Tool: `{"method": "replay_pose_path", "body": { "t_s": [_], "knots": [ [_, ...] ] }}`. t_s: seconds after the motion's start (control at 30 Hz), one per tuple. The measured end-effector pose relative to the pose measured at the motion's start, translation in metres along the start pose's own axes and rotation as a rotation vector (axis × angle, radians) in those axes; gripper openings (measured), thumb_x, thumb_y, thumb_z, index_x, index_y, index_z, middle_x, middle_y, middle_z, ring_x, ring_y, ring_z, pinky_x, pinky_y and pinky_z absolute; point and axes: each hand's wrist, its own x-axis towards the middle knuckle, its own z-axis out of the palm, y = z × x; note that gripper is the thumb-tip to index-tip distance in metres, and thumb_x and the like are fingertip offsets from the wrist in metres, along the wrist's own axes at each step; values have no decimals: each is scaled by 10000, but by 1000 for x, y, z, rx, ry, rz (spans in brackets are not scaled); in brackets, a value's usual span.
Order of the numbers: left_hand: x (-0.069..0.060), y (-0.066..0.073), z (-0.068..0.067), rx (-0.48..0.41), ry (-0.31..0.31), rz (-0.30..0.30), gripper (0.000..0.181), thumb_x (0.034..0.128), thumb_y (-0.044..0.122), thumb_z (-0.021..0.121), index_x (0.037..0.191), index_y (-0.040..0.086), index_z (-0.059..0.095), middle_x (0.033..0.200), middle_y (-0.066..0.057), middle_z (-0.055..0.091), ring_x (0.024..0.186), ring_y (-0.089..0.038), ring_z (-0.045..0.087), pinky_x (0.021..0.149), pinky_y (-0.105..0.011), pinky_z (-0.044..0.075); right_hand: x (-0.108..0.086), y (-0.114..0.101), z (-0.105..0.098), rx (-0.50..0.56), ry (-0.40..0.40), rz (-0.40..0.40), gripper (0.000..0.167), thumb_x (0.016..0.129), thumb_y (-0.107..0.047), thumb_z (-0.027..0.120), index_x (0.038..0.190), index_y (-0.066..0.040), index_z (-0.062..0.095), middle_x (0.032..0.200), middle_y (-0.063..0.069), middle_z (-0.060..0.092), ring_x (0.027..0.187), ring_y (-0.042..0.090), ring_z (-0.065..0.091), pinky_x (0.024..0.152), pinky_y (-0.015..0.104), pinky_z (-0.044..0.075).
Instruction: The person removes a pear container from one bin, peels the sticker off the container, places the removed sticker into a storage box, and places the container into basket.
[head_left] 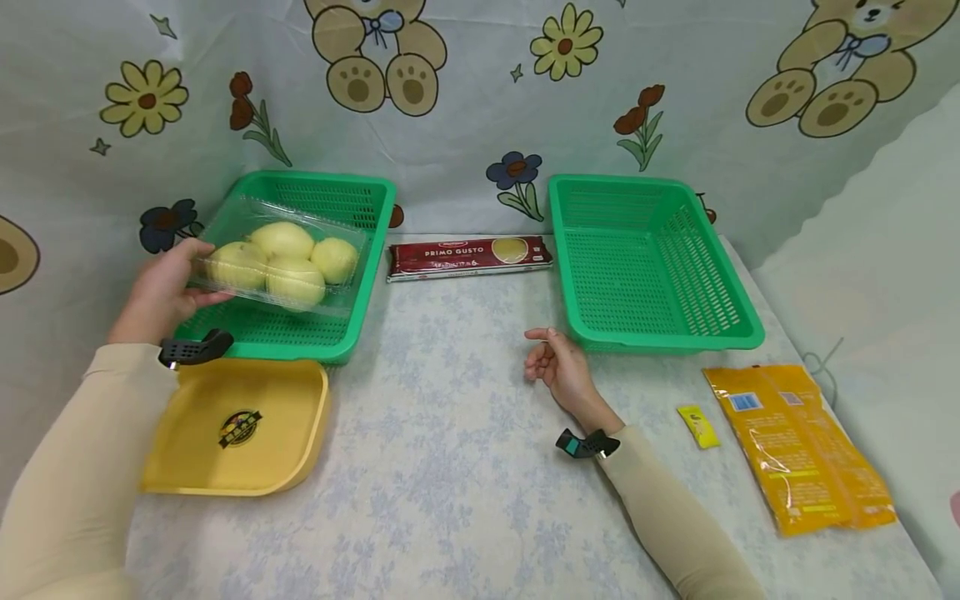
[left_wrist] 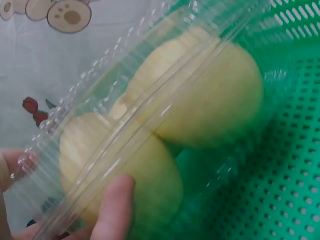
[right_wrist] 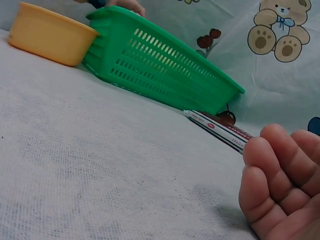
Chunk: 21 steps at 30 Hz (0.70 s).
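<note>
My left hand (head_left: 161, 287) grips one end of a clear plastic fruit box (head_left: 341, 302). Inside it lie several round, pale yellow-green fruits (head_left: 296, 282), perhaps pears. The box is tilted within the left green basket (head_left: 365, 310); in the left wrist view the thumb (left_wrist: 117, 207) presses on the clear plastic (left_wrist: 100, 170) over one fruit. My right hand (head_left: 564, 371) is by the front left corner of the right green basket (head_left: 667, 342), fingers loosely curled with nothing held. In the right wrist view those curled fingers (right_wrist: 262, 155) are seen close up.
A dark red spaghetti pack (head_left: 470, 257) lies between the baskets at the back. A yellow tub (head_left: 285, 417) stands in front of the left basket. On the right are a small yellow packet (head_left: 698, 427) and an orange bag (head_left: 802, 450). A printed cloth (head_left: 465, 100) hangs behind.
</note>
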Motion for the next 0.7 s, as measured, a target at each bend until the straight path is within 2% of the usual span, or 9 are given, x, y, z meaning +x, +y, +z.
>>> {"method": "replay_pose_path", "body": {
  "t_s": [0.07,0.13,0.23,0.3,0.4,0.5,0.57,0.67,0.7],
  "knots": [
    [1,-1,-1,18,-13,1,284,967,378,668,1203,293,536,1162,69,423,933,-164,551,720,-305,638,0,0,0,12,-15,4,355,1118,-366,347,1129,-166,641,780,-23,704,670,103,674,646,230,575],
    [2,-1,-1,74,-18,21,308,972,396,653,1233,295,524,1162,68,429,919,-155,573,725,-292,636,0,0,0,18,-27,8,353,1115,-377,361,1140,-166,643,812,-13,724,701,115,694,669,244,591],
    [4,-1,1,211,1,77,415,978,441,619,1334,250,522,1133,40,441,777,-105,640,717,-276,633,1,0,0,26,-33,6,357,1108,-392,383,1154,-146,637,834,-1,728,720,128,698,683,259,601],
    [5,-2,3,343,15,125,571,990,487,566,1483,220,455,1142,14,449,688,-65,663,718,-269,631,1,0,0,32,-35,4,360,1105,-396,395,1160,-131,632,840,4,730,727,133,700,687,264,606],
    [3,-3,3,522,29,179,805,997,562,486,1622,113,249,1378,-165,478,648,11,645,730,-277,631,1,0,0,39,-42,-1,359,1109,-379,390,1162,-113,625,847,8,734,738,136,704,690,271,611],
    [1,-3,1,690,33,218,899,992,634,405,1627,50,153,1586,-299,335,679,17,617,737,-314,636,1,0,-1,38,-44,-2,350,1115,-361,373,1151,-124,628,850,5,735,744,135,704,692,272,613],
    [0,-2,-1,791,30,235,922,985,671,354,1625,42,140,1613,-356,254,703,-2,616,735,-346,638,1,1,-1,32,-40,-2,348,1117,-355,366,1144,-135,634,850,3,733,744,132,701,693,270,611],
    [-1,1,-5,924,22,255,940,980,698,299,1618,25,147,1558,-424,281,664,-77,659,694,-388,634,1,2,0,34,-30,5,342,1117,-353,367,1132,-140,634,846,2,728,738,133,695,688,267,609],
    [-1,3,-6,974,14,268,938,983,697,283,1613,11,167,1512,-434,340,655,-123,677,678,-406,629,2,2,0,36,-28,10,341,1116,-354,370,1130,-140,635,845,2,727,737,133,692,688,267,608]
  ]
}}
